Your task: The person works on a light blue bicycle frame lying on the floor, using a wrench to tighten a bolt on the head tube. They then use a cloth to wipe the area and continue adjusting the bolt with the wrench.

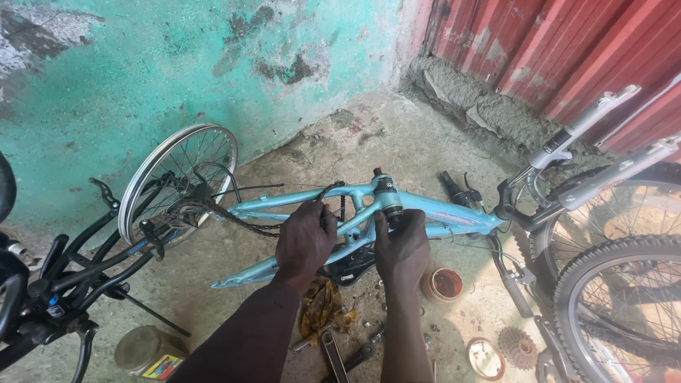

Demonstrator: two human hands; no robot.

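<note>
Nearest, a greasy yellow rag point(323, 306) and steel wrenches point(347, 351) lie on the concrete floor point(234, 312) beside a small orange tin point(443, 284). Above them, the left hand point(305, 241) curls around the black bicycle chain point(248, 223), fingers closed on it. The right hand point(402, 248) grips the bottom bracket of the light blue bicycle frame point(425, 220), fingers wrapped. Beyond, a spoked rear wheel point(177, 177) leans by the turquoise wall point(177, 64).
</note>
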